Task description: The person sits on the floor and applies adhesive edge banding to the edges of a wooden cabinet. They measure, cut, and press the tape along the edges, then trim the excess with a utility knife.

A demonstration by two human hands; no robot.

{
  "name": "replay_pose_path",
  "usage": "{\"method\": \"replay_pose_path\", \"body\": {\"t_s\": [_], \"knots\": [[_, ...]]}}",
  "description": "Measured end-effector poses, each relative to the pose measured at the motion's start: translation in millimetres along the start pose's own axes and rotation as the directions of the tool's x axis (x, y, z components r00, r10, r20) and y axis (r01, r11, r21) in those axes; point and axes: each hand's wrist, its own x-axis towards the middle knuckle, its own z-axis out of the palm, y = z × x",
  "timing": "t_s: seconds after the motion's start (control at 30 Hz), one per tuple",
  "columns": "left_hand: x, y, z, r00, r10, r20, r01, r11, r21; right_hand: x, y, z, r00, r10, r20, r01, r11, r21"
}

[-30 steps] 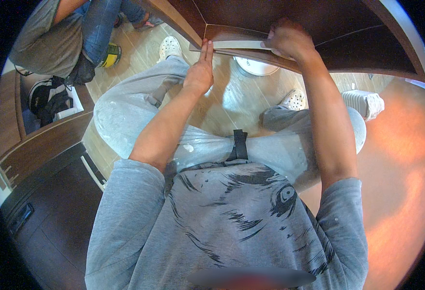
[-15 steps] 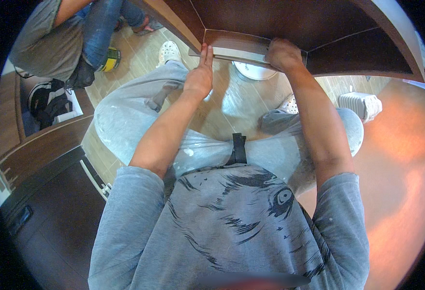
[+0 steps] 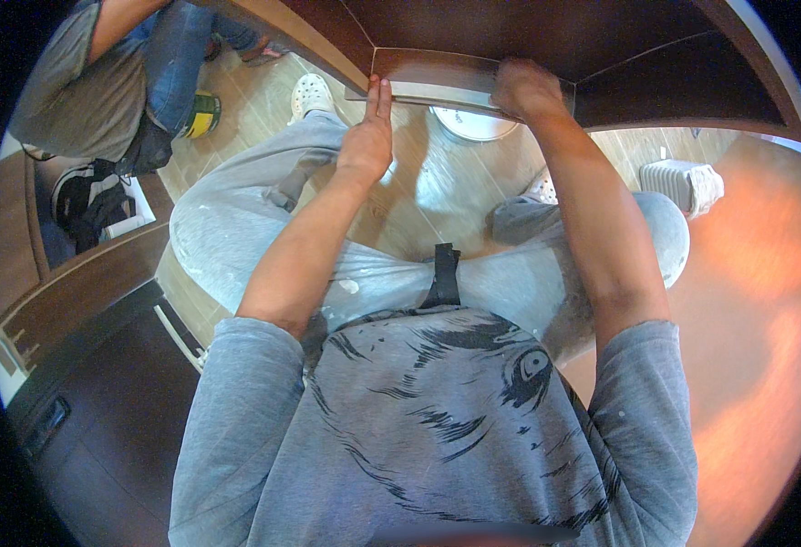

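Note:
A dark brown wooden cabinet (image 3: 455, 27) stands in front of me, its inside facing my hands. Along its lower edge runs a narrow strip of board (image 3: 437, 93) with a pale face. My left hand (image 3: 368, 144) rests at the strip's left end, fingers stretched out straight and their tips against the corner of the frame. Toward the other end, my right hand (image 3: 528, 91) is closed over the strip with its fingers curled behind it. Those fingertips are partly hidden. Below the strip, a round white lid or bucket top (image 3: 478, 125) shows on the floor.
Another person in jeans (image 3: 170, 73) sits at upper left, beside a yellow and black bucket (image 3: 201, 114). A drawer or box with a black bag (image 3: 86, 201) lies at left, above a dark panel (image 3: 113, 392). A white ribbed object (image 3: 678, 187) sits at right.
The view has shifted slightly, and the cabinet sits a little higher in the picture. Both hands keep nearly the same places on the strip.

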Motion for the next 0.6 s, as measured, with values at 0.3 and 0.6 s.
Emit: {"method": "replay_pose_path", "body": {"t_s": [0.3,0.6], "knots": [[-2.4,2.5,-5.6,1.0,-0.009,0.002,0.008,1.0,0.016,0.5,-2.2,-0.7,0.999,0.03,-0.022,-0.029,0.999,0.045],[-1.9,1.2,-3.9,1.0,-0.014,0.001,0.014,1.0,-0.008,5.7,-3.7,-2.8,0.997,0.04,0.069,-0.039,0.999,-0.011]]}}
